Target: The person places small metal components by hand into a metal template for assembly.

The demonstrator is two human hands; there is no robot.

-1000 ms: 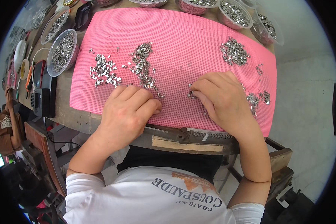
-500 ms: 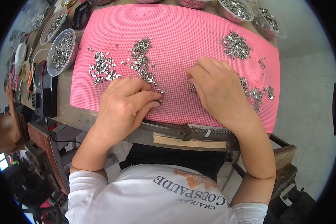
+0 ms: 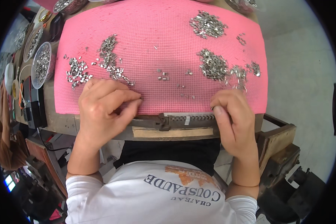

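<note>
My left hand (image 3: 105, 109) is at the near left of a pink mesh mat (image 3: 149, 33), thumb and forefinger pinched together; what lies between the tips is too small to make out. Close by its knuckles are a strip of small silver metal pieces (image 3: 109, 54) and a looser scatter of shiny metal pieces (image 3: 77, 72). Over the mat's near edge at the right, my right hand (image 3: 236, 121) is also closed in a pinch, with something tiny and dark at its fingertips. Beyond it lies a dense heap of metal pieces (image 3: 213, 65). A few loose metal pieces (image 3: 163, 76) lie between the hands.
Another heap of metal pieces (image 3: 208, 24) lies at the far right of the mat. Clear bowls of metal pieces (image 3: 43, 65) stand at the left. Along the table's near edge runs a dark rail (image 3: 145, 122) with a wooden strip (image 3: 171, 132). Another person's arm (image 3: 4, 115) shows far left.
My right hand has drawn back from the mat's middle to its near edge, uncovering loose pieces and a heap. My left hand stays pinched near the strip. The whole view has shifted.
</note>
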